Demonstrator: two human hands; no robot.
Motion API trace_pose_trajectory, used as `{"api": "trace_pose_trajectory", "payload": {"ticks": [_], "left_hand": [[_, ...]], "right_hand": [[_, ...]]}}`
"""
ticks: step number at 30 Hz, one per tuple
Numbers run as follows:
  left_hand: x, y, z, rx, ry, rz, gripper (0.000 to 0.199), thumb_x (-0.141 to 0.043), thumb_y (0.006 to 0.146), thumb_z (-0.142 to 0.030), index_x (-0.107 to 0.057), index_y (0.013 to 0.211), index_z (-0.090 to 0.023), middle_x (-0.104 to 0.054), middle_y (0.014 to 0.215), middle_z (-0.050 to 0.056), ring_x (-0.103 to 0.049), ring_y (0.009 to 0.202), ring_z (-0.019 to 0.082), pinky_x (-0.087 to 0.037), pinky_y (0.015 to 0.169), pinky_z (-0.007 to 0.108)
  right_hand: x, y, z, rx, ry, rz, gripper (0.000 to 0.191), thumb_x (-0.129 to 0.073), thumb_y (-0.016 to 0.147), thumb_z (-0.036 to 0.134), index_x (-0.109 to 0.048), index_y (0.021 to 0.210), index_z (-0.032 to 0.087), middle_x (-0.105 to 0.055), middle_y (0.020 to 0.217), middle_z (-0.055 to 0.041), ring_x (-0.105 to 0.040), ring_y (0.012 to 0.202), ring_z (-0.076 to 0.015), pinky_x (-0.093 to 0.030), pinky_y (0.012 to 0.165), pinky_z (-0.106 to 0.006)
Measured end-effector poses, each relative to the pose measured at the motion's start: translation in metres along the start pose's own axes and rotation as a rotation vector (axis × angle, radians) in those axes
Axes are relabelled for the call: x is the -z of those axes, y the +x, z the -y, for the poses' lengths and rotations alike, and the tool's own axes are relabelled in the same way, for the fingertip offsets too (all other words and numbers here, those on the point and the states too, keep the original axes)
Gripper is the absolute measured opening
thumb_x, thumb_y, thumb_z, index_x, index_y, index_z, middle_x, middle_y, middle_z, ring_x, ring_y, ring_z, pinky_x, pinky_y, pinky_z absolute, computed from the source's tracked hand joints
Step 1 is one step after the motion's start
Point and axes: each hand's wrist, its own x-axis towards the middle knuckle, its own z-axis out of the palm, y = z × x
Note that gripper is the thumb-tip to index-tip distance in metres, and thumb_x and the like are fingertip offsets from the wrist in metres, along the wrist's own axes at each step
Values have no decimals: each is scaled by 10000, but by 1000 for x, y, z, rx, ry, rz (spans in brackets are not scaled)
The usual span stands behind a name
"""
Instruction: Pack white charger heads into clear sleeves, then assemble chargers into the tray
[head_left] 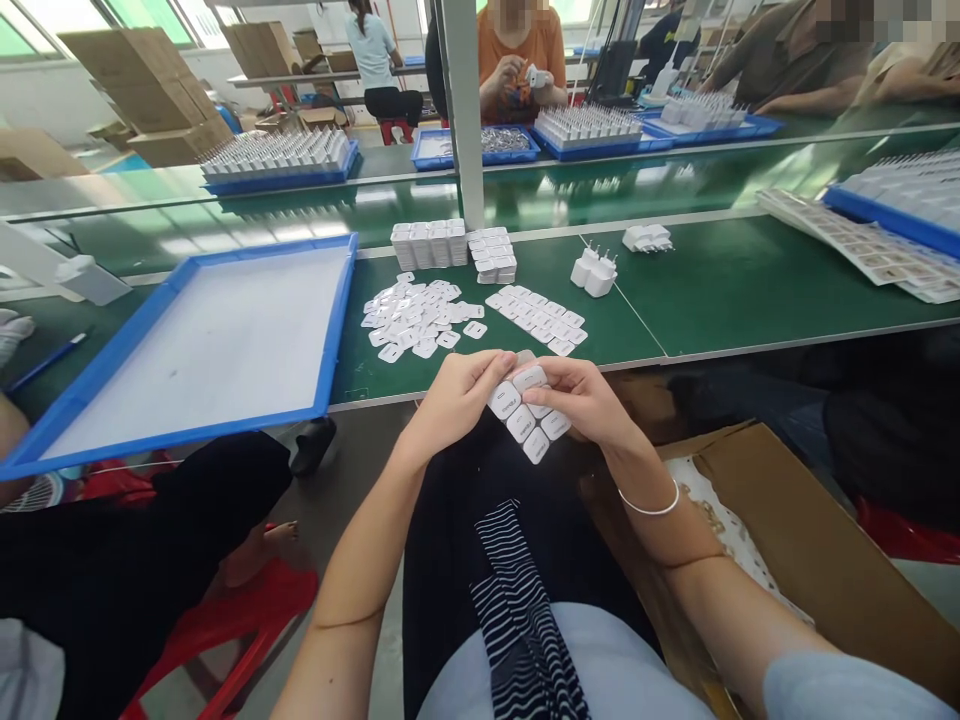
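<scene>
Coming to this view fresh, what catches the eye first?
The large blue-rimmed tray, at left on the green bench, stands out. At centre, the left hand and right hand hold a block of white pieces; beyond and left of them lies a loose white heap.

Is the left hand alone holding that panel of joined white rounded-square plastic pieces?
No, the left hand and the right hand both hold the panel of joined white rounded-square plastic pieces.
</scene>
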Motion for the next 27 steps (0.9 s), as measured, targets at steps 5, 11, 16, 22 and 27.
{"api": "trace_pose_trajectory", "payload": {"ticks": [5, 11, 16, 22, 27], "left_hand": [[4, 7, -5, -104, 220, -41, 278, -446, 978, -291, -557, 747, -183, -514, 619, -26, -437, 560, 104, -320, 553, 255], [16, 22, 3, -173, 291, -107, 354, -448, 961, -294, -429, 622, -193, -386, 531, -37, -330, 494, 103, -293, 528, 271], [18, 24, 11, -137, 258, -88, 370, -455, 957, -336, -436, 615, -195, -373, 525, -37, -317, 497, 108, -273, 523, 277], [26, 23, 15, -81, 318, -105, 382, -458, 961, -344, -475, 613, -187, -395, 509, -35, -337, 495, 110, -265, 533, 283], [95, 30, 49, 126, 709, -580, 331, -472, 942, -376, -491, 664, -198, -468, 568, 26, -532, 659, 203, -363, 662, 315]], "right_hand": [[-4, -1, -4, 4, 68, -30, 206, -786, 760, 264, -752, 961, 229, -736, 822, -7, -672, 707, -149, -549, 646, -257], [-6, -3, 1, -88, 151, -77, 271, -795, 744, 268, -736, 1001, 204, -753, 793, -21, -686, 653, -150, -559, 586, -244], [15, 1, 3, -276, 169, 35, 263, -821, 712, 253, -738, 945, 163, -741, 741, -19, -680, 588, -128, -549, 531, -204], [41, -2, 4, -387, 204, 123, 255, -831, 680, 219, -728, 899, 135, -733, 716, -27, -666, 542, -117, -543, 486, -184], [61, -16, 1, -392, 217, 42, 208, -835, 668, 199, -713, 827, 145, -705, 643, -21, -626, 471, -110, -506, 424, -181]]}}
